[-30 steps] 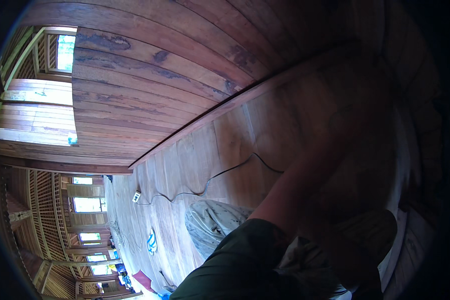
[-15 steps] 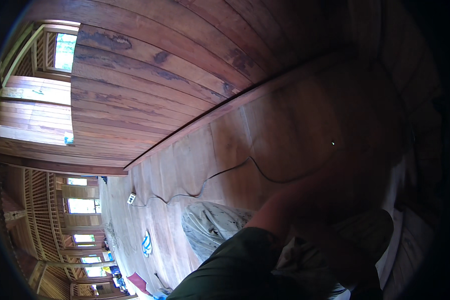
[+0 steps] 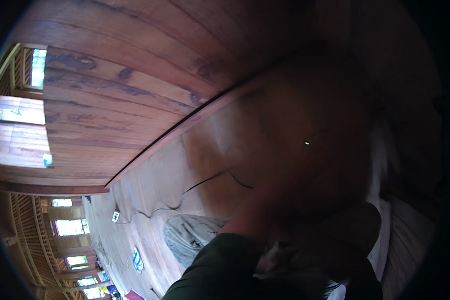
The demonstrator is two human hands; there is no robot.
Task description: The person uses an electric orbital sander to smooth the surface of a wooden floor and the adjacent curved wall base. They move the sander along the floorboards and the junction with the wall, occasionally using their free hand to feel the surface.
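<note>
We note a dark green sleeve (image 3: 220, 270) entering from the lower edge, and above it a forearm that rises close to the lens and dissolves into a large reddish blur. That blur is most likely a raised hand (image 3: 305, 165), but it is too near and too smeared to resolve fingers; we cannot tell which hand it is, nor whether it is released, clenched or grasping anything. The other hand does not show.

Nearest to the arm we record a grey sack (image 3: 190, 237), lumpy, soft and creased, of coarse cloth or woven stuff, lying on the wooden floor (image 3: 150, 190) just beside the sleeve on its left. It sits near the floor's edge where the floor meets the wall. Its mouth is not visible, so we cannot tell what is in it. To the right of the sleeve there is pale rumpled fabric (image 3: 285, 255), blurred; its kind is unclear.

Beyond the sack a thin black cable (image 3: 195, 186) runs in loose curves over the floor planks, from under the blur toward a small white plug block (image 3: 116, 216) lying on the floor, farther along the wall edge. Farther still, a small blue-and-white object (image 3: 137, 260) lies flat on the planks.

The floor is pale, worn, long-planked wood. The wall (image 3: 135, 90) above it is of darker red-brown horizontal boards with dark stains. At far left we see bright window openings (image 3: 70, 227) and wooden railings.
</note>
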